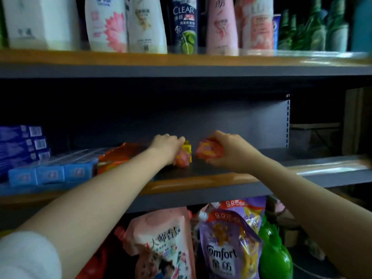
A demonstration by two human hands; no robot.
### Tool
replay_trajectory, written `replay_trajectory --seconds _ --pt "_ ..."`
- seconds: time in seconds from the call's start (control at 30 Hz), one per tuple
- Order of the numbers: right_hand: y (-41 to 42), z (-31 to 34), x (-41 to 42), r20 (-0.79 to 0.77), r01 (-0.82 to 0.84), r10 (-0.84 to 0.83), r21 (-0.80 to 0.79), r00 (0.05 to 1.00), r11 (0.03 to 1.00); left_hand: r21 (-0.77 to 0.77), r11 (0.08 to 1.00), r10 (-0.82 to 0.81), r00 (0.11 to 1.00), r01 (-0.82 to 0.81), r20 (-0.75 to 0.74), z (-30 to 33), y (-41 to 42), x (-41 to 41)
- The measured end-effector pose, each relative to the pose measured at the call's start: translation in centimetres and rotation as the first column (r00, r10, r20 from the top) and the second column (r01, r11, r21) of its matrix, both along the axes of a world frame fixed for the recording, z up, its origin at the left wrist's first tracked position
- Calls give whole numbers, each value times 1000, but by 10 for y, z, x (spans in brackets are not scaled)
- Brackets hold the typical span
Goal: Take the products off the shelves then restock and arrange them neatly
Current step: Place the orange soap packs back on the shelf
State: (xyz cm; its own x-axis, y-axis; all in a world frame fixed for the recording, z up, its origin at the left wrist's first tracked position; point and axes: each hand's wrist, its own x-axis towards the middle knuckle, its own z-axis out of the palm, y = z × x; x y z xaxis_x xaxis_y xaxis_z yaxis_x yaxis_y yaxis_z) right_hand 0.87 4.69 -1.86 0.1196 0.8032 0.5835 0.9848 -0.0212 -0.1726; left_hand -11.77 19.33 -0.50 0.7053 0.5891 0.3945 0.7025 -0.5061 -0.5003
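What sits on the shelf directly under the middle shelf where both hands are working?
Under the middle shelf stand a pink refill pouch, a purple Comfort pouch and a green bottle. Further left, the left arm covers the view.

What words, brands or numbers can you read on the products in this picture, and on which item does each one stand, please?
"CLEAR": on the dark blue bottle, top shelf.
"Comfort": on the purple refill pouch, bottom shelf.
"9.9": near the top of that purple pouch, and again on the pouch behind it.
Chinese characters show on the pink pouch and the top-shelf bottles.
The blue boxes and the small packets under the left hand and right hand are too blurred to read.
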Motion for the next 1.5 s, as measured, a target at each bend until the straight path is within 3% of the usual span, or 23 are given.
replay_trajectory --seconds 0.17,0.3,0.4,0.5,0.57,0.67,0.9,1.03,1.23,1.33,1.43,1.5 --pt "53 6 -8 20 -78 84 -187 996 979 -240 971 1 999 9 41 7 10 3" --pt "82 0 -13 -10 -119 121 -256 993 959 -486 868 -78 994 105 76 11 17 -9" --pt "95 -5 -13 -41 -138 132 -296 990 945 -376 892 -157 951 252 266 19 15 -29" --pt "103 -6 -9 -142 -190 144 -393 979 900 -227 854 -273 774 469 571 13 -3 -66" --pt "107 -4 -8 -251 -216 109 -450 962 866 -105 866 -352 745 489 566 -2 -12 -91" --pt "111 1 -10 -372 -250 55 -502 927 828 -64 878 -393 789 475 473 -23 -13 -112" --pt "107 5 -7 -399 -274 31 -571 917 774 61 875 -446 749 480 490 -44 -6 -117" --pt "106 6 -1 -331 -246 76 -512 941 823 96 870 -461 728 484 507 -46 -6 -114" --pt "100 10 -13 -188 -210 110 -676 976 707 122 864 -471 696 489 542 -50 -7 -112" --pt "105 10 -15 -31 -124 131 -597 991 792 136 855 -485 679 501 550 -50 -7 -112" --pt "120 3 -11 152 -38 108 -405 982 914 125 859 -475 679 497 561 -49 -8 -111" --pt "131 -1 -10 211 -8 93 -371 973 929 123 857 -476 677 500 562 -49 -7 -111"
